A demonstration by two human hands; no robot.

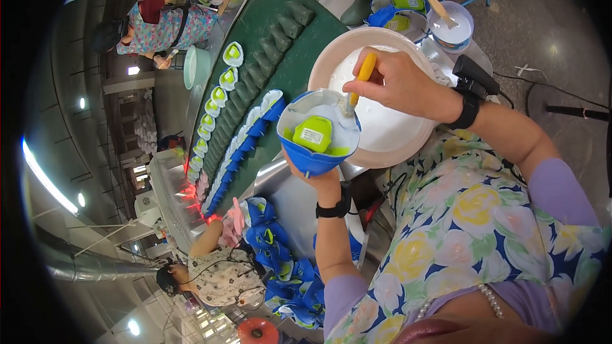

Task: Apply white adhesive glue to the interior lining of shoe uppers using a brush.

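My left hand [323, 181] grips a blue shoe upper [309, 160] from below, its opening tilted up. Inside it show a white lining and a lime-green tongue [313, 132] with a white label. Between the fingers of my right hand [408, 86] is a yellow-handled brush [365, 71]. The brush's bristles touch the upper's inner edge on its right side. Just behind and to the right of the upper stands a pale pink basin [320, 64] holding white liquid [389, 129]; my right forearm reaches over its rim.
A green conveyor belt [271, 1] carries rows of dark shoe lasts [268, 51] and blue-and-white uppers [233, 153]. More blue uppers [271, 242] lie heaped at lower left. A small tub [454, 39] with a brush stands at upper right. Co-workers [220, 274] stand along the belt.
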